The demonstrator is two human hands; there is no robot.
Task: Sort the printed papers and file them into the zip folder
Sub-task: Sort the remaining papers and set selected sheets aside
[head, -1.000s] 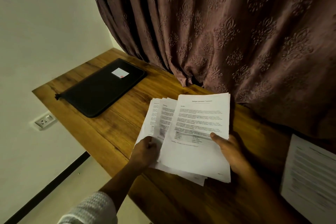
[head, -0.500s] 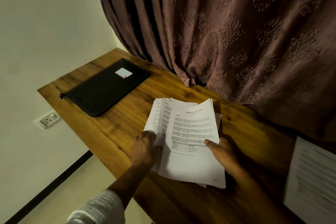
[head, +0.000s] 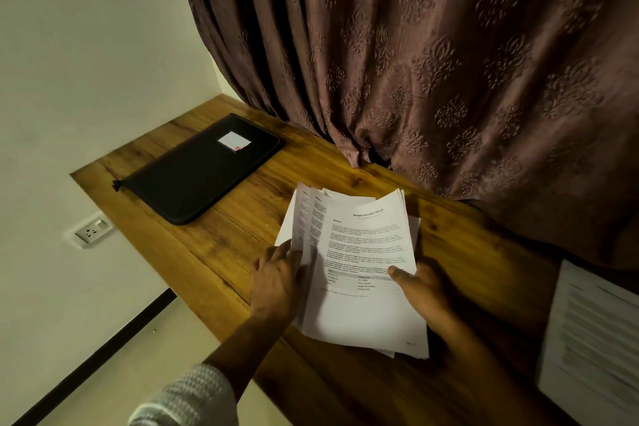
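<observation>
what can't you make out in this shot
Head view, papers: lower sheets covered by the top one; its print too small to read.
Head view, right hand: fingers hidden under the papers.
Head view, loose sheet: blurred, cut off by the right edge.
Head view, zip folder: zipper state lost in the dark.

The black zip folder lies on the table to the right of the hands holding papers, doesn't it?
No. In the head view, the black zip folder lies on the table to the left of the hands, not the right. The left hand and right hand do hold the papers.
</observation>
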